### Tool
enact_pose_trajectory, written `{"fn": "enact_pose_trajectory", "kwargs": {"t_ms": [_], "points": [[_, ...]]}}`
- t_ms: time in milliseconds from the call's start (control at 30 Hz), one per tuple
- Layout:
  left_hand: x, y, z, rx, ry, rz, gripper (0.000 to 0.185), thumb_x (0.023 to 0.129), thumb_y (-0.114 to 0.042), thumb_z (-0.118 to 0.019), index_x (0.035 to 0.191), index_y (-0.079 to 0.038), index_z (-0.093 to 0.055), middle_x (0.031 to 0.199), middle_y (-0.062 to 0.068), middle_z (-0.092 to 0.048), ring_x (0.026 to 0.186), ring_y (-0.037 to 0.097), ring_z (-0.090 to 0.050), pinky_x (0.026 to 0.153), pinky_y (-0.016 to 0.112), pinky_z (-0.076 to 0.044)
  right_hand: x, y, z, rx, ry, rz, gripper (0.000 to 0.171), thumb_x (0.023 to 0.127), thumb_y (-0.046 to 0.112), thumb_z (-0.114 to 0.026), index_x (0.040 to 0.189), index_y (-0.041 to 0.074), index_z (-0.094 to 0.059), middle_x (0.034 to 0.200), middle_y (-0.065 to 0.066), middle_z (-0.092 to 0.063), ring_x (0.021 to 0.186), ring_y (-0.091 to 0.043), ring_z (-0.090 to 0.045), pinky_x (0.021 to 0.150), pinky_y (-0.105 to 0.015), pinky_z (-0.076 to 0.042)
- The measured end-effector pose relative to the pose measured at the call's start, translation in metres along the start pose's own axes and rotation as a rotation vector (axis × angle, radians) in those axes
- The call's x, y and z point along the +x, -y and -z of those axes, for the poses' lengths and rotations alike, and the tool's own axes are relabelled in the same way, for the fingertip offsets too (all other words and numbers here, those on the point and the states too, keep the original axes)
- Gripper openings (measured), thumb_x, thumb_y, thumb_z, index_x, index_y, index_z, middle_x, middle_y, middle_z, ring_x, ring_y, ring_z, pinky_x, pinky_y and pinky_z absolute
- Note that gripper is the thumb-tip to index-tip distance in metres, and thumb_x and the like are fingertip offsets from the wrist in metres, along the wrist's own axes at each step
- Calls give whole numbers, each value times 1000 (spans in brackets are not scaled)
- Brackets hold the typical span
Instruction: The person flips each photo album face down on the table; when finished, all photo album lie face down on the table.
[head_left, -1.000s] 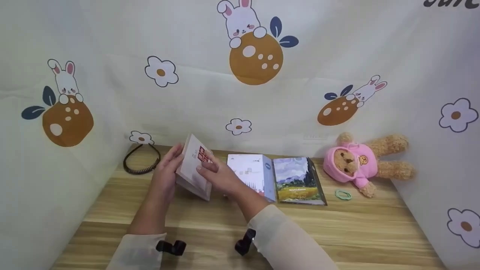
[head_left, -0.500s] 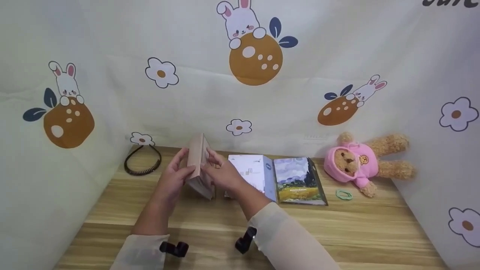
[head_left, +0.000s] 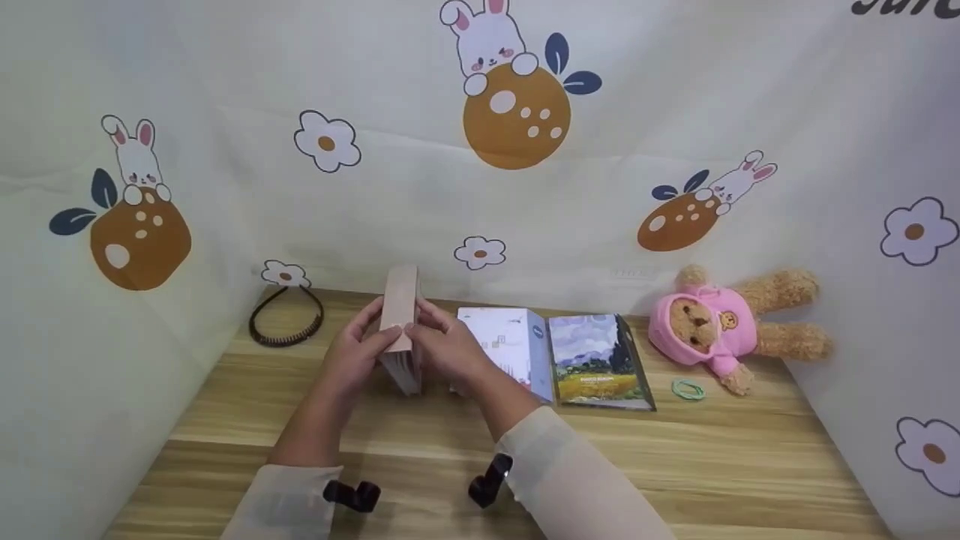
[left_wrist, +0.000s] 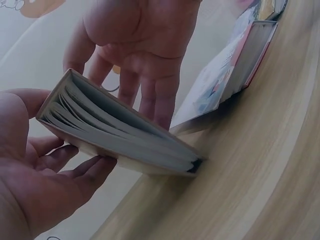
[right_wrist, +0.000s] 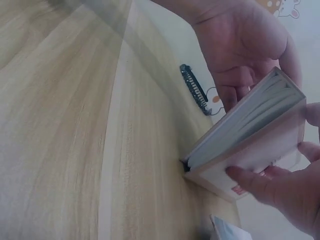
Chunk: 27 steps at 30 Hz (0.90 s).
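Observation:
A small beige book stands on its edge on the wooden table, spine up and pages down. My left hand grips its left cover, thumb near the spine. My right hand holds the right cover, the one with red print. In the left wrist view the book tilts with its page edges showing; my left hand's fingers lie under one cover and my right hand is behind it. In the right wrist view my right hand's fingers pinch the book while my left hand backs it.
Just right of the hands, two more books lie on the table side by side, one with a landscape cover. A teddy bear in pink and a green hair tie lie at the right. A black headband sits far left. Printed cloth walls the table in.
The book has turned from leaning with its printed cover showing to standing upright, spine up. Both hands stayed on it and closed in at its sides.

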<state>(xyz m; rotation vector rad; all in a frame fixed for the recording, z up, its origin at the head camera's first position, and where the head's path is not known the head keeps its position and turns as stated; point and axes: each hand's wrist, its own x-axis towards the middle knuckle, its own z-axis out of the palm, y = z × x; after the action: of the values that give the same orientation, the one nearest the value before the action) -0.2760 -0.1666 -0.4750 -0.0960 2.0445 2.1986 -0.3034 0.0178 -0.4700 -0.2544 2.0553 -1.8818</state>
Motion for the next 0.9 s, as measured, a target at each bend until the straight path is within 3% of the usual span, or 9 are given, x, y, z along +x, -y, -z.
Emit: {"fn": "enact_pose_trajectory", "kwargs": {"t_ms": [100,233,367,433,500,600,733,900], "points": [[-2,-2,-1,40,-19,-17,66,108,-27,-61,168,-29,-36,179,1,-25,142,25,-56,116,36,-50,0,0,0,62,21,-12,56,107,34,-63,160,38,-49,165,1,-53,140,-24,-64,113,-49,-57],[-2,0,-1,56,2,-4,61,107,-29,-58,165,-38,-41,177,1,-29,149,28,-51,129,52,-39,1,4,3,33,-34,14,56,106,26,-63,161,28,-50,164,-1,-55,143,-25,-62,114,-46,-57],[0,8,0,81,76,58,62,106,-48,-60,163,-49,-37,182,-5,-16,165,32,-28,135,62,-20,3,11,7,-48,-141,99,61,100,9,-66,159,10,-51,159,-8,-59,148,-27,-57,117,-40,-54],[2,12,1,103,100,75,66,104,-57,-61,164,-50,-34,183,-4,-10,167,33,-22,135,62,-18,4,12,8,-74,-169,114,63,98,4,-67,159,6,-50,160,-10,-58,150,-28,-56,119,-40,-51],[3,16,1,127,110,62,70,104,-58,-61,166,-47,-33,183,3,-9,164,36,-28,134,61,-24,4,10,9,-90,-183,106,64,97,2,-67,158,6,-51,161,-10,-57,151,-28,-54,122,-40,-48],[5,20,3,221,84,25,73,102,-58,-64,167,-42,-35,182,10,-11,163,39,-28,133,62,-25,6,2,10,-101,-185,91,64,98,1,-67,159,5,-50,164,-10,-54,154,-27,-51,125,-40,-44],[8,25,6,412,49,-19,73,101,-57,-67,166,-35,-40,182,7,-13,168,41,-10,134,67,-13,7,-10,10,-93,-163,75,64,99,-2,-62,161,1,-45,167,-14,-48,158,-29,-44,130,-41,-38],[11,29,8,632,34,-57,73,101,-52,-67,165,-25,-44,181,10,-19,167,48,-10,133,71,-14,8,-20,8,-56,-106,29,68,102,-2,-56,166,0,-33,173,-17,-37,163,-31,-34,134,-44,-30]]}}
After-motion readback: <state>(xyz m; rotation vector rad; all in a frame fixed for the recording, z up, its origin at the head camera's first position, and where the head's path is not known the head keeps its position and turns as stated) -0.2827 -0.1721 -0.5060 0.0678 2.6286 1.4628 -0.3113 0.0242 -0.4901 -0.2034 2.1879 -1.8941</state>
